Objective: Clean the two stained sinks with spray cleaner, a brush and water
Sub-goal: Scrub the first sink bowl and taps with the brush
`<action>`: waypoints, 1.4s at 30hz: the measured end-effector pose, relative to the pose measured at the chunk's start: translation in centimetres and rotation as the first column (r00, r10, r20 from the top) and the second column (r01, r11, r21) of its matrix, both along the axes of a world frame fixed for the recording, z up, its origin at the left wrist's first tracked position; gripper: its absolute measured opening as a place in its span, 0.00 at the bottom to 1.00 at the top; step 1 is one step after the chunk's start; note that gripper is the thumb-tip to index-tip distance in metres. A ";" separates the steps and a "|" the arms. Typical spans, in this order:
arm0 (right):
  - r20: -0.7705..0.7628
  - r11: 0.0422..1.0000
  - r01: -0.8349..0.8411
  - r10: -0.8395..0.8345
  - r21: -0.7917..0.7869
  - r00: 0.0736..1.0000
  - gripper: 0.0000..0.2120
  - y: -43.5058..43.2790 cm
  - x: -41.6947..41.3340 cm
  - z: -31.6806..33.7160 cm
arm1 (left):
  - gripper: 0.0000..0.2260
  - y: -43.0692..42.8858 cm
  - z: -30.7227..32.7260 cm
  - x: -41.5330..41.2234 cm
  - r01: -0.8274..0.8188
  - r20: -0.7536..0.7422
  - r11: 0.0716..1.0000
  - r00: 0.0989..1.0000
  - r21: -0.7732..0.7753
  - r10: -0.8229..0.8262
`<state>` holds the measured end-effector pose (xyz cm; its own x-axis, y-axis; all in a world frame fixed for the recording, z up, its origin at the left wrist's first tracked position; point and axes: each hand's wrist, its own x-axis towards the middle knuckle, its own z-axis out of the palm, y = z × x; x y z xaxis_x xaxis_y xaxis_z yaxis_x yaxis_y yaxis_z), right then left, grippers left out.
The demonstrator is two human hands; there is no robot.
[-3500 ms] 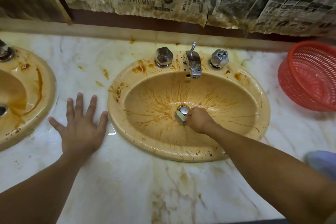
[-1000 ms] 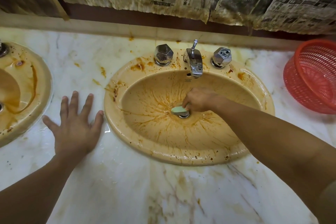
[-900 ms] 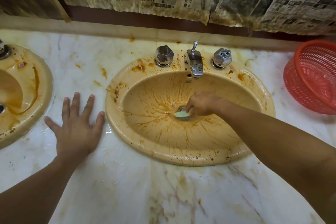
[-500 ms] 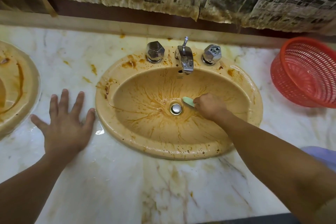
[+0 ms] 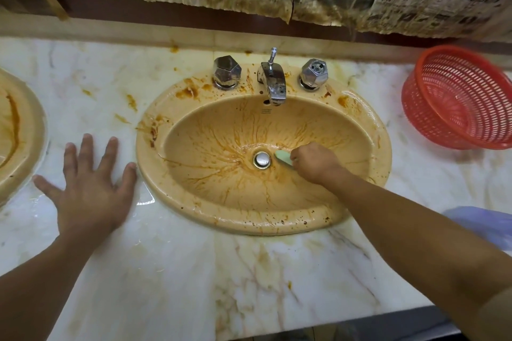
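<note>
Green brush | pokes from clenched fingers of right hand, beside drain | left hand splayed on counter

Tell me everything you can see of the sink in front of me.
The middle sink is an oval, glossy beige basin, seemingly ceramic, set in the marble counter. Orange-brown streaks run toward its chrome drain; splatter dots the rim. Two chrome knobs and a spout stand on its back edge. The right hand holds a pale green brush against the bowl beside the drain.
</note>
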<state>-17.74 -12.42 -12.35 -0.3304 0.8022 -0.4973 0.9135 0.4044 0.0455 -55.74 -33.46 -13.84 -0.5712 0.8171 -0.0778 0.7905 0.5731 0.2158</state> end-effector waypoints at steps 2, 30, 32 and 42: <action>-0.077 0.992 0.021 -0.031 -0.123 0.997 0.14 -1.0 -0.6 -0.2 | 0.30 -0.1 0.0 -0.1 0.003 -0.001 1.000 1.000 0.001 -0.003; -0.303 0.993 -0.111 0.096 -0.033 0.948 0.15 -0.6 -6.0 -4.7 | 0.32 0.1 0.4 0.3 0.001 0.000 1.000 1.000 -0.011 -0.001; -0.373 0.972 -0.169 0.097 -0.166 0.923 0.14 -0.8 -6.3 -4.9 | 0.32 0.1 0.4 0.2 0.002 -0.005 1.000 1.000 -0.019 -0.002; -0.306 0.997 0.002 0.024 0.082 0.952 0.16 2.3 -4.4 -4.9 | 0.32 0.2 0.7 0.4 0.000 -0.006 1.000 1.000 -0.030 -0.001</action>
